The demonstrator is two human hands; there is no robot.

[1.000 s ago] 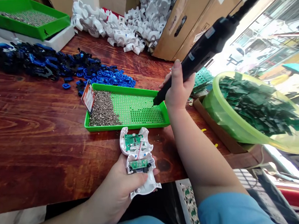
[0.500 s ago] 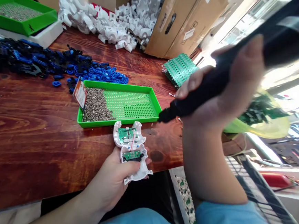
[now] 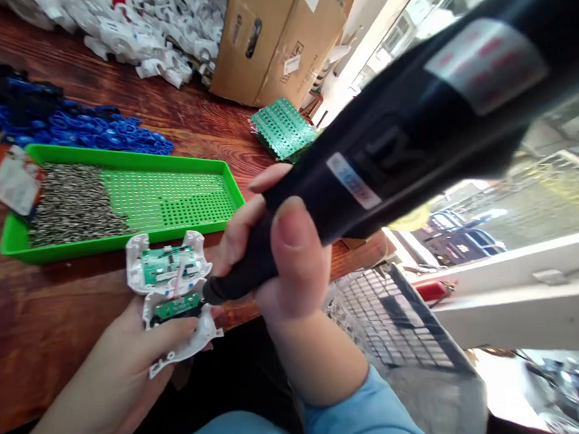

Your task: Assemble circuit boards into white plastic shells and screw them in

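My left hand (image 3: 134,343) grips a white plastic housing (image 3: 199,341) from below, its thumb across the inside. Set in the lower half is a small green circuit board (image 3: 179,306); a larger green board (image 3: 170,263) sits in the upper half, and thin wires run between them. A black electric screwdriver (image 3: 365,157) is wrapped in my right hand (image 3: 282,251), slanting down to the left. Its tip meets the right end of the small board, where the nose hides the exact contact point.
Behind the housing lies a green tray (image 3: 180,233) with many small screws (image 3: 70,204) at its left. Blue rings (image 3: 107,132), white plastic parts (image 3: 130,42), a cardboard box (image 3: 261,52) and stacked green circuit panels (image 3: 282,127) lie farther back. A grey crate (image 3: 392,316) stands at right.
My right hand has brought the screwdriver down and left, from beside the tray to the small board. The view has shifted right; my left hand still holds the housing.
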